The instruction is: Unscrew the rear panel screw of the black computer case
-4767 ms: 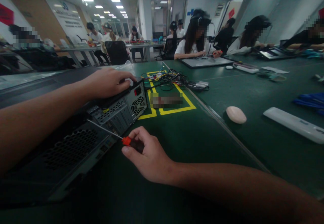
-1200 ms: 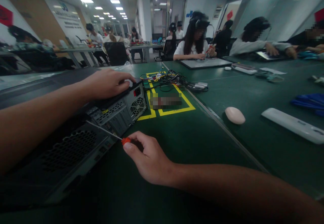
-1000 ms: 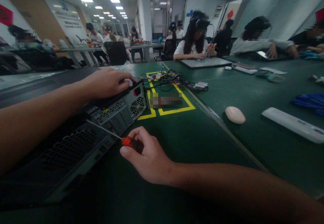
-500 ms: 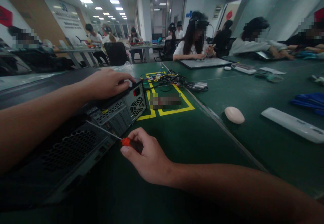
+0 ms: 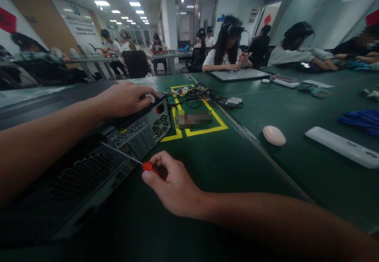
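Observation:
A black desktop computer case (image 5: 83, 175) lies tilted on the left, its metal back panel facing me. My left hand (image 5: 132, 97) rests on its upper edge near the round fan grille (image 5: 160, 125), fingers bent and thumb apart from them. Between the thumb and fingers of my right hand (image 5: 174, 183) is a screwdriver (image 5: 149, 167) with a red and dark handle. Its long thin shaft points up and left to the edge of the case's back. I cannot make out whether the tip sits in a screw there.
Bundled cables (image 5: 204, 92) lie behind the case, by yellow tape (image 5: 207, 131) on the green table (image 5: 225, 163). A blurred-out object (image 5: 195, 119) sits inside the tape. To the right are a pale computer mouse (image 5: 274, 135) and a white bar-shaped object (image 5: 340, 145). Several people work beyond.
The screwdriver handle has turned slightly in my right hand, showing more red. The left hand and the computer case have stayed where they were.

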Demonstrator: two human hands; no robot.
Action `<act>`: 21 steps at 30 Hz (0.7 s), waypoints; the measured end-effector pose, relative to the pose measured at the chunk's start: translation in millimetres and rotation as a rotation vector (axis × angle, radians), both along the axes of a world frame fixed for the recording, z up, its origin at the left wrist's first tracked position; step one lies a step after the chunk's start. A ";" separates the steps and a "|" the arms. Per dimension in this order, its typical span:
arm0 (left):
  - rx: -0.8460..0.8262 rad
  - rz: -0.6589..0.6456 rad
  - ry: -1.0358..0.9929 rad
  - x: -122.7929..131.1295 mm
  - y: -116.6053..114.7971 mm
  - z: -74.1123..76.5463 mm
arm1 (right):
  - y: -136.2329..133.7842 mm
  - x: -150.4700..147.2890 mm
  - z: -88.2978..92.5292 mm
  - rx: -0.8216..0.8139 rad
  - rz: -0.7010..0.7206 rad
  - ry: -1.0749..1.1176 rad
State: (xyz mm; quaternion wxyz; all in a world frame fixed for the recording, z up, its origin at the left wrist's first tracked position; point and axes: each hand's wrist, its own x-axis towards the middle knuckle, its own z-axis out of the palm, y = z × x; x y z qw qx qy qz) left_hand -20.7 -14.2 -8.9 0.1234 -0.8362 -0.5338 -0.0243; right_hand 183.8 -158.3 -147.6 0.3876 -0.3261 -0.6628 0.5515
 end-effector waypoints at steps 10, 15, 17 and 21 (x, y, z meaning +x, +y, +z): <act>0.005 0.015 -0.005 -0.1 0.7 -0.8 | 1.5 0.3 -1.4 0.084 -0.003 0.003; 0.005 0.018 0.001 1.3 -1.4 0.0 | 0.4 2.2 2.2 0.066 0.000 0.006; 0.003 0.015 0.020 2.7 -3.1 1.0 | -0.1 3.1 3.8 0.022 -0.001 0.004; -0.026 0.021 0.044 5.5 -6.8 3.4 | -0.1 2.9 3.2 0.017 0.005 -0.008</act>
